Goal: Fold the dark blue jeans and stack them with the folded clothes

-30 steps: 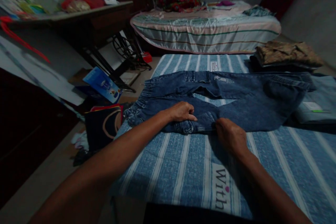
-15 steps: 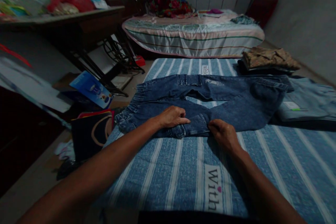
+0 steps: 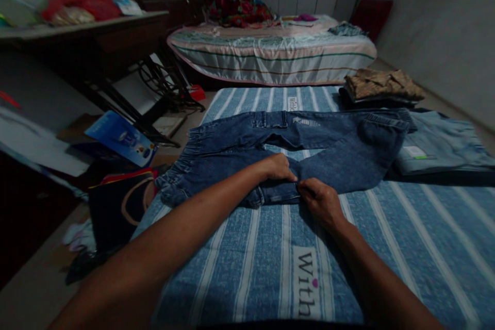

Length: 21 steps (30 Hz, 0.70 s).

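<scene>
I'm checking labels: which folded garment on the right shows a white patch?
The light-blue folded garment, nearer the camera; the brown patterned garment farther back shows none.

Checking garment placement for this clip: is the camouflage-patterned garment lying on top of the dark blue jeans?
No, the camouflage-patterned garment tops a separate stack beyond the jeans.
</scene>
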Available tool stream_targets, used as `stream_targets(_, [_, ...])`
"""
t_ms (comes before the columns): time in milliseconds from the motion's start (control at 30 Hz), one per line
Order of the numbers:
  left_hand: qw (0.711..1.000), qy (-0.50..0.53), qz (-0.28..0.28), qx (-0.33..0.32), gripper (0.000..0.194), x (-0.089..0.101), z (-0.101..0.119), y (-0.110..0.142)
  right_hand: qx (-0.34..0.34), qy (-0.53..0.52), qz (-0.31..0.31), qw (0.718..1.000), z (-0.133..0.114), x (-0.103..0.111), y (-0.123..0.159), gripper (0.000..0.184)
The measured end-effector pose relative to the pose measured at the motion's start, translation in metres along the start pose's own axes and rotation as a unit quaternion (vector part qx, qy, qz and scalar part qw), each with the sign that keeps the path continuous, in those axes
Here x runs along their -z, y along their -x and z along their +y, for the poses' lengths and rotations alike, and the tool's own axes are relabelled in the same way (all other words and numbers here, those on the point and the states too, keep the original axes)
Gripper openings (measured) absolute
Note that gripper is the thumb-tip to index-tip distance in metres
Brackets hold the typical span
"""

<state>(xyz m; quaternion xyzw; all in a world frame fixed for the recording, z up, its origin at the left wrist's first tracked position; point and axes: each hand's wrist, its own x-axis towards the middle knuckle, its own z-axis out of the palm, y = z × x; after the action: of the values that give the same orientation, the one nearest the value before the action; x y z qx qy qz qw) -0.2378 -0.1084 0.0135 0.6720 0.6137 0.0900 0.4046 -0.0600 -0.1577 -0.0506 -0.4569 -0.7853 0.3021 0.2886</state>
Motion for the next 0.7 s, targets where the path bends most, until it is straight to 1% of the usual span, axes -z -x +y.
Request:
stream_targets(200, [0.999, 0.046, -0.018, 0.008, 0.031, 0.002, 0.002, 0.002, 0.03, -0.073, -0.057, 0.995, 0.002, 0.011, -0.005, 0.019])
stream_targets(333, [0.997, 0.073, -0.021, 0.002, 0.023, 0.001, 0.004, 0.004, 0.031, -0.085, -0.093, 0.992, 0.001, 0.02, -0.007, 0.017])
stream_targets(433, [0.998, 0.066, -0.008, -0.009, 0.023, 0.0, 0.009, 0.008, 0.025, -0.09, -0.109, 0.99, -0.003, 0.023, -0.007, 0.013])
stream_targets(500, [0.999, 0.021, 0.008, -0.043, 0.022, -0.002, 0.016, 0.014, 0.003, -0.07, -0.107, 0.992, -0.006, 0.023, -0.004, 0.009])
stream_targets(567, [0.994, -0.049, 0.025, -0.094, 0.018, -0.005, 0.024, 0.025, -0.021, -0.018, -0.094, 0.995, -0.01, 0.021, 0.001, 0.005])
stream_targets(633, [0.982, -0.125, 0.033, -0.138, 0.009, -0.011, 0.032, 0.04, -0.043, 0.054, -0.081, 0.994, -0.015, 0.019, 0.007, 0.011])
stream_targets(700, [0.967, -0.194, 0.032, -0.161, 0.005, -0.019, 0.037, 0.055, -0.065, 0.12, -0.077, 0.988, -0.019, 0.017, 0.014, 0.015])
